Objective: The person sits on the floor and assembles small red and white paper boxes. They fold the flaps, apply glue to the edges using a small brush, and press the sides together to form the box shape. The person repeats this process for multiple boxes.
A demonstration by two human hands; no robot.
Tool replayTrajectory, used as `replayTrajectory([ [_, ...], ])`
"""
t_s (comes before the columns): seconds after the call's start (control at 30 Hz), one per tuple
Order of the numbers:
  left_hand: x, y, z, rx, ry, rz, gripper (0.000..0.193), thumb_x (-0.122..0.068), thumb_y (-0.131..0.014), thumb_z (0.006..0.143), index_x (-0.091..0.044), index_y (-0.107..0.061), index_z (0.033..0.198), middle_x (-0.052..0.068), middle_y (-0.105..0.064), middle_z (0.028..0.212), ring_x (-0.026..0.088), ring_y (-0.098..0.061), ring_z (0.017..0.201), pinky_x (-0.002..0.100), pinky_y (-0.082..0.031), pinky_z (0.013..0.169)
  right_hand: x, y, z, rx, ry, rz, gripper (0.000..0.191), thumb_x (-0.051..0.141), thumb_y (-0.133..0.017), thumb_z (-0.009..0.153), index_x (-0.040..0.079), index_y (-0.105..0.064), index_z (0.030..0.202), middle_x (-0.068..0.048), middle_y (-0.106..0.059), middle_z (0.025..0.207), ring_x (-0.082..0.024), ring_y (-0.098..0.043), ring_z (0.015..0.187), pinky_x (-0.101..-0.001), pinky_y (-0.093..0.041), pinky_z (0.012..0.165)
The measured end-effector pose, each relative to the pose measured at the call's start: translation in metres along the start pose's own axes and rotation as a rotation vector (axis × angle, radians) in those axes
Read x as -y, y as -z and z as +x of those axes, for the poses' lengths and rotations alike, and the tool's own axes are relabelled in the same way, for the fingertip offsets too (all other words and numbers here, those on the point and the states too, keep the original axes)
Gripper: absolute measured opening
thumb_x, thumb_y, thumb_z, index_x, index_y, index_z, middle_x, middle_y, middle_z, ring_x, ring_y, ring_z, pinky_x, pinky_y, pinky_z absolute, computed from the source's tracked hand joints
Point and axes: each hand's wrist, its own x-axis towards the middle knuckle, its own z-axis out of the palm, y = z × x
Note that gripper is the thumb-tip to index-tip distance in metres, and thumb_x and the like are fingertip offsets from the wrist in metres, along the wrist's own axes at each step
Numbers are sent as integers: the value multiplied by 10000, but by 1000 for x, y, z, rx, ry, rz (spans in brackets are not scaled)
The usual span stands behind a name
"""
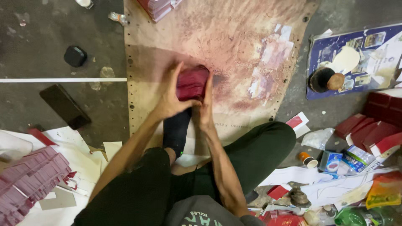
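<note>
Maroon covers, stacked into a small bundle (191,83), sat between both my hands on the stained brown sheet (234,37) spread over the floor. My left hand (171,98) clamped the bundle's near left side, fingers curled up over its top edge, and my right hand (205,106) pressed flat against its right side, so each grip was closed on the bundle. It rested just past my black-socked foot (176,129), which lay on the sheet too.

To the left, on the grey floor (37,46), a black phone (65,106) lay near a small black case (75,56), well apart from my hands. A fanned row of pink-maroon pieces (31,175) lay on white paper at the lower left. To the right, a blue poster (356,58) carried a dark glue pot (321,79) with a round brush (336,81) leaning on it. Red folded covers (374,129) were piled by the right edge, with small boxes (345,161) and a plastic bag (318,138) just beside them.
</note>
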Motion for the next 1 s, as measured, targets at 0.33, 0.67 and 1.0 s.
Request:
replayTrajectory([
  [0.33, 9, -4, -9, -56, 68, 176, 617, -219, -822, 926, -30, -507, 1422, 185, -597, 1304, 336, -604, 1231, 439, -488, 1079, 64, -20, -11, -147, 61, -304, 1047, 710, -471, 954, 133, 53, 1653, -195, -76, 1759, -386, -110, 1643, -569, -116, 1340],
  [0.67, 8, -10, -13, -199, -32, 282, 489, -152, -733, 995, -36, -542, 1431, 211, -574, 1396, 423, -541, 1353, 469, -424, 1149, 34, -8, 9, -118, 69, -181, 1015, 66, -633, 917, 103, 56, 1661, -213, -124, 1742, -362, -176, 1606, -455, -182, 1311],
  [1.0, 0, -11, -13, -62, 210, 61, 440, -165, -735, 948, -21, -565, 1327, 187, -651, 1239, 350, -644, 1175, 427, -505, 1023, 36, -28, -30, -214, 65, -161, 915, -19, -538, 997, 99, 58, 1682, -189, -66, 1770, -363, -133, 1652, -465, -119, 1353],
])
